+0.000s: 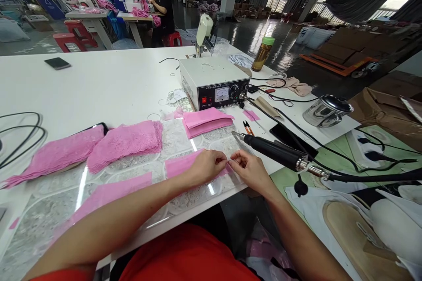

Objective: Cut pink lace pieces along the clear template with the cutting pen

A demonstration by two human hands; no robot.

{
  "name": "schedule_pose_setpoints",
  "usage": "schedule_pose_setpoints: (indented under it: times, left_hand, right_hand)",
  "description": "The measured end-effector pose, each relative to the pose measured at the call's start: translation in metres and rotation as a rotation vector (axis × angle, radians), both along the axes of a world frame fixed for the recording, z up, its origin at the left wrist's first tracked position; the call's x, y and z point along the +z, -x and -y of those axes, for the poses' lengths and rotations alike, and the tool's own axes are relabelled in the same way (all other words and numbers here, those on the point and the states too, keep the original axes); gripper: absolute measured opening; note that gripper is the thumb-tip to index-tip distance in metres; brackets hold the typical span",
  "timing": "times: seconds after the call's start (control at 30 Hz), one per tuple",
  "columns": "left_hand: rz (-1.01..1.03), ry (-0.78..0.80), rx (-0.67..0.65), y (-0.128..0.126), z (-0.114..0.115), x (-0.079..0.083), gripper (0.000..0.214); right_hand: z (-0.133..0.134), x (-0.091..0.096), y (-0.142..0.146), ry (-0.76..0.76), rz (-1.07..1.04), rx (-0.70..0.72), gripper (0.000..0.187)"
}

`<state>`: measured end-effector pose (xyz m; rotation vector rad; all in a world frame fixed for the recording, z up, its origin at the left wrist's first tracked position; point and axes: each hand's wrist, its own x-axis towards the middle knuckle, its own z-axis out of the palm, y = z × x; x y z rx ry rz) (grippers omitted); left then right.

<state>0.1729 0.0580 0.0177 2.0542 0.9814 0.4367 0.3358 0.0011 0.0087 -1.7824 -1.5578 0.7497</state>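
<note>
Over the right end of a flat pink fabric piece (180,164), my left hand (208,166) and my right hand (249,169) meet at the fingertips. Both are closed in a pinch; whatever is between the fingers is too small or hidden to make out. Just behind them lies a folded stack of pink fabric (207,120). A black pen-shaped tool with a metal blade tip (273,149) rests to the right of my right hand. Another pink piece (112,193) lies partly under my left forearm, and lacy pink stacks (127,142) sit further left.
A white control box (214,81) with a dial stands behind the fabric, its cable running right. Orange-handled thread snips (248,128), a dark phone (293,140), a steel mug (327,111) and a green-capped bottle (263,54) are on the right. A person (161,9) sews in the background.
</note>
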Motion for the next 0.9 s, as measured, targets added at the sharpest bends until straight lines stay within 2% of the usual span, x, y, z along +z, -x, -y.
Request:
schedule_pose_setpoints:
  times: [0.17, 0.3, 0.43, 0.63, 0.83, 0.9]
  left_hand:
    - [0.027, 0.024, 0.051, 0.001, -0.002, -0.002, 0.021]
    - [0.041, 0.035, 0.08, 0.003, -0.003, 0.001, 0.021]
    - [0.054, 0.036, 0.08, 0.003, 0.0, 0.001, 0.02]
    - [0.076, 0.032, 0.125, 0.006, -0.003, 0.001, 0.017]
    - [0.142, 0.065, 0.202, 0.013, -0.008, 0.005, 0.014]
    - [0.18, 0.09, 0.237, 0.017, -0.008, 0.007, 0.012]
  right_hand:
    - [0.002, -0.004, -0.001, -0.004, 0.076, 0.032, 0.007]
    - [0.009, -0.001, -0.002, -0.042, 0.14, 0.042, 0.01]
    - [0.014, 0.003, 0.002, -0.183, 0.226, 0.082, 0.013]
    - [0.019, -0.005, 0.001, -0.301, 0.39, 0.267, 0.018]
    - [0.019, -0.002, 0.002, -0.409, 0.36, 0.251, 0.018]
    - [0.017, -0.001, 0.008, -0.442, 0.365, 0.289, 0.018]
